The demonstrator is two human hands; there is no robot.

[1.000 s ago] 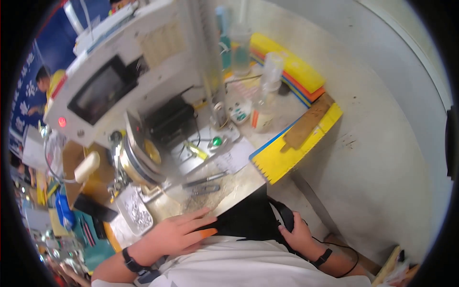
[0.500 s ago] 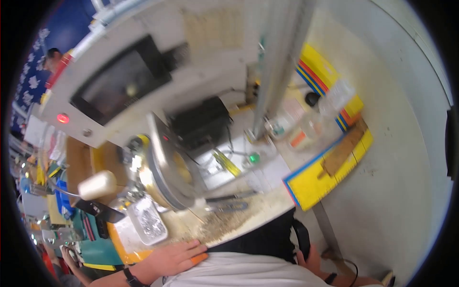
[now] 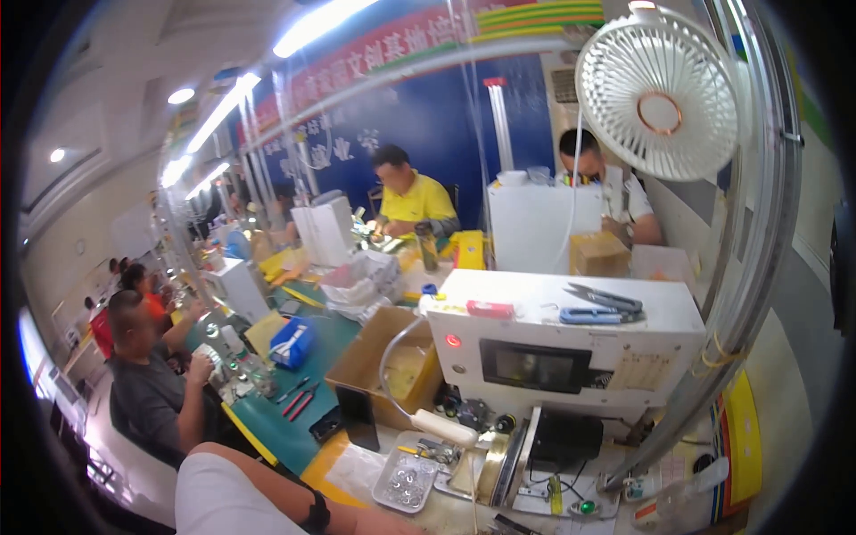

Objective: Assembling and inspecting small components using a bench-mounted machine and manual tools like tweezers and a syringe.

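We see a white desk fan (image 3: pixel 658 89) at one o'clock, mounted high above the bench. Below it, at the centre, sits a white machine box (image 3: pixel 562 343) with a dark window and a red lamp on its front; blue-handled pliers (image 3: pixel 599 306) and a red tool (image 3: pixel 489 309) lie on its top. At seven o'clock from that box we find an open cardboard box (image 3: pixel 385 367), and lower down a clear plastic tray (image 3: pixel 406 479) holding small parts. A blue pouch (image 3: pixel 291 341) lies on the green table mat (image 3: pixel 276 419) at nine o'clock. Other workers sit along the line, one in a yellow shirt (image 3: pixel 416 201) at twelve o'clock.
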